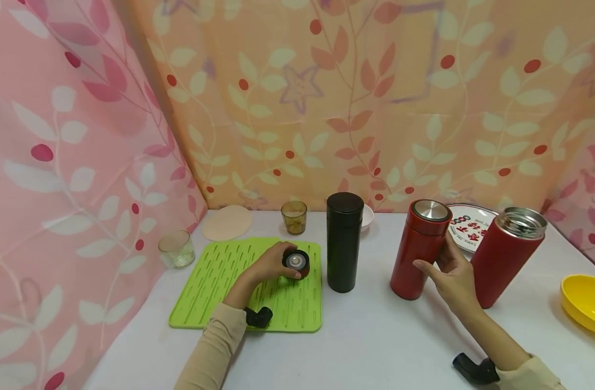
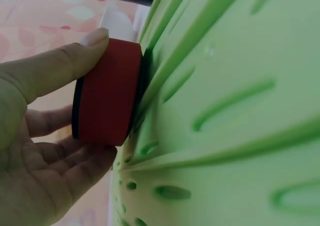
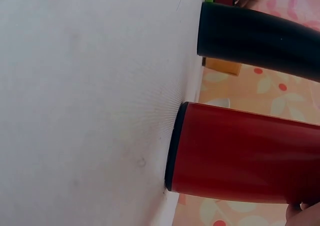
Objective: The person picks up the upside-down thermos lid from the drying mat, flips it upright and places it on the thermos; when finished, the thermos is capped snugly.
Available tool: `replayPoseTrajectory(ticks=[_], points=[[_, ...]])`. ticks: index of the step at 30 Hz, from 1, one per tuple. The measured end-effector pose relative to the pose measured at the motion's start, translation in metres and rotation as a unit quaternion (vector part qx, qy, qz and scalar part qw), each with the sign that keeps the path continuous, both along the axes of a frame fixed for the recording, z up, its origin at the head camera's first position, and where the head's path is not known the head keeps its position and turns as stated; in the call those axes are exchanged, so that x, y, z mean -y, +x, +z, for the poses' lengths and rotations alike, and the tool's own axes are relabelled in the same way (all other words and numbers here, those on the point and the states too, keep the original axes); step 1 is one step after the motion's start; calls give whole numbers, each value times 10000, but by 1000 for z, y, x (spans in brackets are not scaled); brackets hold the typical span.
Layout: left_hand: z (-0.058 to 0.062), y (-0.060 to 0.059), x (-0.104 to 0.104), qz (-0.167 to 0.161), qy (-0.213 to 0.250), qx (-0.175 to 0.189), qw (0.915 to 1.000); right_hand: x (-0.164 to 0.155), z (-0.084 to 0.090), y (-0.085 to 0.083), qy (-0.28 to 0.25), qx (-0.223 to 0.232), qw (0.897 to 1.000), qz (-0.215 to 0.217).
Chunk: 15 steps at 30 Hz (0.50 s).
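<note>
Lower centre of the head view, the left hand [image 1: 270, 266] pinches a red lid [image 1: 296, 262], its steel-lined underside up, against the green mat [image 1: 214, 281]; it could roll off if released on edge. Right of centre, the right hand [image 1: 451, 279] rests open-fingered beside the capped red flask [image 1: 419, 249], seemingly touching; a nudge might topple it.

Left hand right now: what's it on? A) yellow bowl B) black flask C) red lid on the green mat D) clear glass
C: the left hand grips the red lid, which rests on the green mat; the left wrist view shows thumb and fingers around it.
</note>
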<state>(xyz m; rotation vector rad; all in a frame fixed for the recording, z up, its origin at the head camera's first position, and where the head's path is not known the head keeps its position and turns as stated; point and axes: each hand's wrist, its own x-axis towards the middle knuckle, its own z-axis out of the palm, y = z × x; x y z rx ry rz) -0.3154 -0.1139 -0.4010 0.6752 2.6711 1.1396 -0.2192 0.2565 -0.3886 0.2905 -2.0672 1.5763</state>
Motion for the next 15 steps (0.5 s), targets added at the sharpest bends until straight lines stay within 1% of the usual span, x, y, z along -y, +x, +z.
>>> replayPoseTrajectory(ticks=[6, 9, 12, 13, 15], points=[[-1, -2, 0, 180, -91, -6, 9998, 0, 2, 2, 123, 82, 9998, -133], [1, -1, 1, 291, -45, -162, 9994, 1, 3, 4, 193, 103, 9996, -194], [9, 3, 3, 426, 283, -413, 9978, 0, 6, 5, 17, -153, 9997, -179], [14, 4, 5, 443, 419, -508, 9968, 0, 8, 5, -123, -258, 9994, -183], [26, 9, 7, 457, 723, -707, 9938, 1, 13, 6, -452, -537, 9974, -184]])
